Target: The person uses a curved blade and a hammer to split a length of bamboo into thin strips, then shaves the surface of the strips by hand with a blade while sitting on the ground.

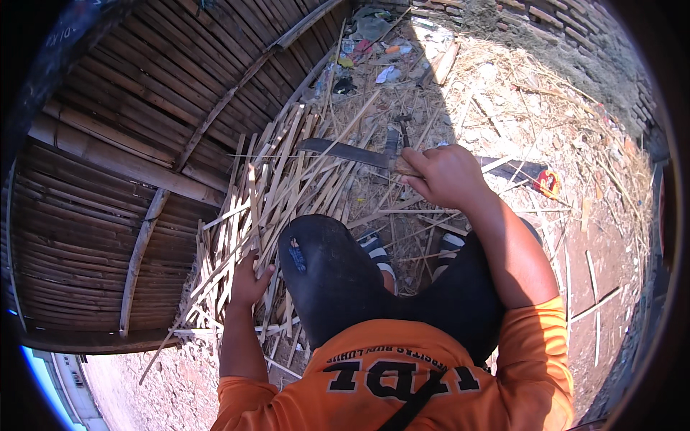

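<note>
My right hand (453, 176) is closed around the wooden handle of a machete (345, 152). Its dark blade points left, above the pile of split bamboo strips (277, 183). Down beside my left knee, my left hand (250, 281) hangs over the pile's near part, thumb and fingers apart; I cannot tell whether it touches a strip. A hand saw with an orange handle (548, 184) lies to the right of my right forearm, its blade partly hidden behind my wrist. Just beyond my right hand is a small dark tool (404, 129), its kind unclear.
A woven bamboo wall (136, 129) with poles rises on the left. Ahead, litter (388, 74) lies by the wall, and a brick wall (568, 36) stands at the far right. Loose strips (595, 305) and straw cover the ground around my sandalled feet (377, 251).
</note>
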{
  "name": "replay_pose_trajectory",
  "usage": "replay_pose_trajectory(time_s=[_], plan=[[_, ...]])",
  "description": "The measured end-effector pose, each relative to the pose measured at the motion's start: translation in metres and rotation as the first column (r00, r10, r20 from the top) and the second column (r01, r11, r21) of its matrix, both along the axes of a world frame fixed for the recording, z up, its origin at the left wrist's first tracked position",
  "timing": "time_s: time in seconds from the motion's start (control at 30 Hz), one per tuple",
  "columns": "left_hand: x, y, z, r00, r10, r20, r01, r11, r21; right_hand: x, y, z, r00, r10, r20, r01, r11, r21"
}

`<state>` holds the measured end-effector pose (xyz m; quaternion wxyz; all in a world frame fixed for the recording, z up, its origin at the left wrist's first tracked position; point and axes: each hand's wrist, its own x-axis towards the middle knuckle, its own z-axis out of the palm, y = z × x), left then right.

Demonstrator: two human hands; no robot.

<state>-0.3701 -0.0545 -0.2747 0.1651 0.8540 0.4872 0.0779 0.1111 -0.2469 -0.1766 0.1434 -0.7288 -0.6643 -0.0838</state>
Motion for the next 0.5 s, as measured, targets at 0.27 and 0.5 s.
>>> replay_pose_trajectory(time_s=[0.27,0.5], plan=[[0.009,-0.032,0.022,0.993,0.061,0.098,-0.038,0.976,-0.215,0.01,-0.006,-0.004,0.994,-0.066,-0.083,0.071,0.996,0.053],[-0.019,-0.083,0.03,0.989,0.12,0.081,-0.096,0.961,-0.259,-0.012,0.009,-0.01,0.992,0.034,-0.123,-0.057,0.979,-0.195]])
